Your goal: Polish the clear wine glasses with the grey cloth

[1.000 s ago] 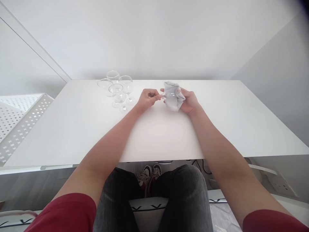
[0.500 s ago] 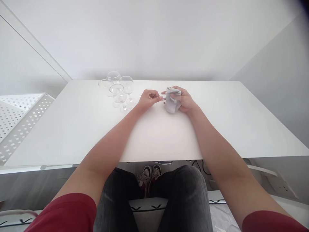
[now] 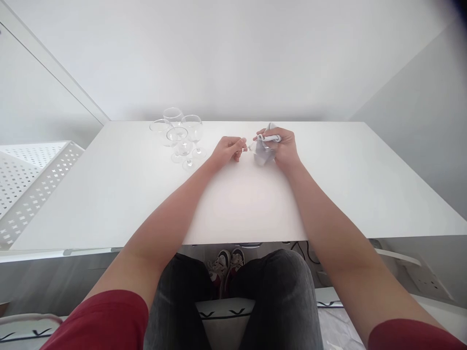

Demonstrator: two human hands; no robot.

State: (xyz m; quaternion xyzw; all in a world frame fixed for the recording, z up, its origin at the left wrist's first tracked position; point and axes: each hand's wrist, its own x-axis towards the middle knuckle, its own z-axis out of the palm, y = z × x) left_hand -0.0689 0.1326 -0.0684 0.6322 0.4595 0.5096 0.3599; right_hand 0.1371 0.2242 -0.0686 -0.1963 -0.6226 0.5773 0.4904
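My left hand (image 3: pixel 226 149) is closed, its thumb and fingers pinching the foot end of a clear wine glass (image 3: pixel 251 147) held sideways above the table. Over on the glass's bowl, my right hand (image 3: pixel 286 147) grips a light grey cloth (image 3: pixel 269 138). The cloth lies against the bowl and hides much of it, with a loose part hanging below. Whether the cloth also reaches inside the bowl I cannot tell.
Several upright wine glasses (image 3: pixel 177 135) stand close together at the back left of the white table (image 3: pixel 241 204). A white perforated panel (image 3: pixel 40 184) is beyond the table's left edge. A wall (image 3: pixel 233 58) rises behind.
My right hand has turned over the bowl, so its back and fingers now show on top of the cloth. My left hand's fingers have shifted around the glass's foot end.
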